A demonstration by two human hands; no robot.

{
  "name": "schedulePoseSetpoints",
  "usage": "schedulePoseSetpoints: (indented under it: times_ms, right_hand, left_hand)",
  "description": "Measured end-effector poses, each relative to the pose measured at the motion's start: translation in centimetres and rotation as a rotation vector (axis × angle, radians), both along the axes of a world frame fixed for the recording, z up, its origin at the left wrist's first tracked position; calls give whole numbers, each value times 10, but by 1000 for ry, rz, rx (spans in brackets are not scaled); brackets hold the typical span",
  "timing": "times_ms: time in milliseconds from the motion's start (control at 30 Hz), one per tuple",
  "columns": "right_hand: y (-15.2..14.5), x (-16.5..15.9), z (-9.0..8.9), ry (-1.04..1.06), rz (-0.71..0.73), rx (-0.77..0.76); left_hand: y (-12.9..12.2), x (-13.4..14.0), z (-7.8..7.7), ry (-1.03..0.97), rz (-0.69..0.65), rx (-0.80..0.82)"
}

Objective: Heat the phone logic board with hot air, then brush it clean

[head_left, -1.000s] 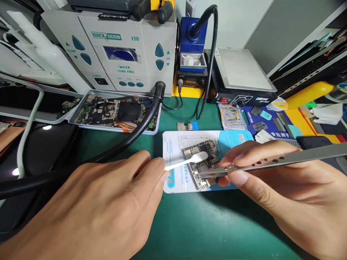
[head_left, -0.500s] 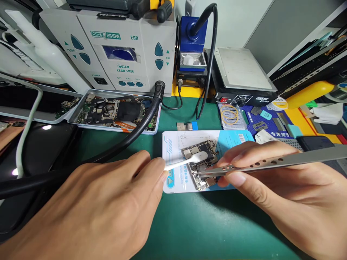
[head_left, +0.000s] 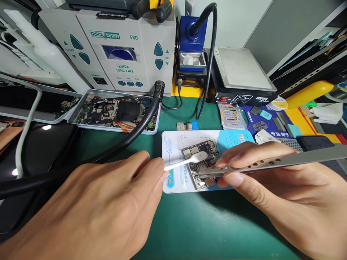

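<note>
Closed around the handle of a white cotton swab (head_left: 181,162), my left hand (head_left: 116,195) comes in from the lower left. The swab's thick white tip lies over a small phone circuit board (head_left: 202,146); whether it touches cannot be told. My right hand (head_left: 271,180) pinches metal tweezers (head_left: 260,165) with a row of holes between thumb and fingers. Their points reach the lower left part of the board, below the swab. Under the board is a white and blue printed card (head_left: 173,139), lying flat on the green mat (head_left: 195,227).
A grey hot air station (head_left: 108,47) stands at the back left, its black hose (head_left: 135,133) crossing behind my left hand. Before it sits a tray of circuit boards (head_left: 114,130). A heating plate (head_left: 241,72) and a blue soldering iron stand (head_left: 192,39) are behind the card.
The tweezers' points have come slightly closer together over the board. Both hands and the swab are otherwise almost still, and the board has not shifted.
</note>
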State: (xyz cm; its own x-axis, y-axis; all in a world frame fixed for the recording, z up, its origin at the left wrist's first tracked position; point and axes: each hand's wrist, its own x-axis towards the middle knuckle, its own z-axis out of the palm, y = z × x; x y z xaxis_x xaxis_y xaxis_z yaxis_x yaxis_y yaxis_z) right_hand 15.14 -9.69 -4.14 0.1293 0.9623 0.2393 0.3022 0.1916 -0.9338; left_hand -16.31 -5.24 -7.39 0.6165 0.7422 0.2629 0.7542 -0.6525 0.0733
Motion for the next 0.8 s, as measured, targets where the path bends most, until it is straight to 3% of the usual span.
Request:
schedulePoseSetpoints:
  times_ms: [200,800]
  right_hand:
    - [0,-1,0,7,-17,8]
    - [0,0,2,32,-27,5]
  left_hand:
    - [0,1,-7,20,121,46]
    - [2,1,-9,16,129,2]
